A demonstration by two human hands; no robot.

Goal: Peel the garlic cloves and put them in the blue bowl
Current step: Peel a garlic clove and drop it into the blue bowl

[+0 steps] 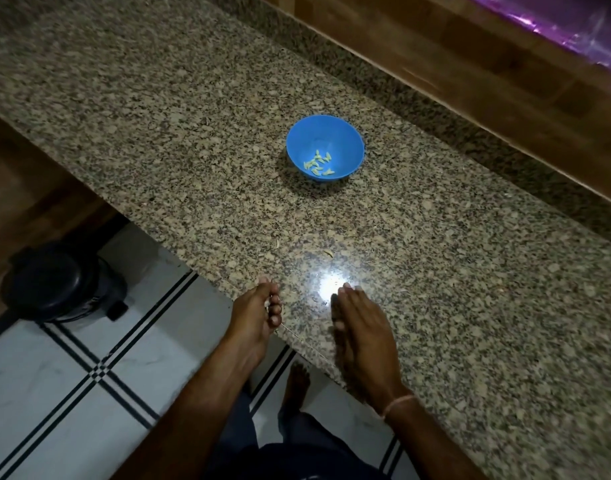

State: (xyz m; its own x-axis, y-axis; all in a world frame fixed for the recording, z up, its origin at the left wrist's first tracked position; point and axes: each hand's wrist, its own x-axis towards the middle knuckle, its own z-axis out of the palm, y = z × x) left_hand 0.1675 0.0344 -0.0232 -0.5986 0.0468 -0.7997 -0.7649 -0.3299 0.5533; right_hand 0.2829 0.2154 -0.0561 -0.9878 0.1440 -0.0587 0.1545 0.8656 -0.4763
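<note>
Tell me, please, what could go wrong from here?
1. The left hand sits at the counter edge, so anything small slipping from it would likely land on the tiled floor.
2. The pale scrap on the speckled counter is easy to overlook while clearing up.

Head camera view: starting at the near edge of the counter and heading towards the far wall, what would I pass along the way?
right hand → small pale scrap → blue bowl holding peeled garlic cloves → wooden ledge → purple plastic sheet
</note>
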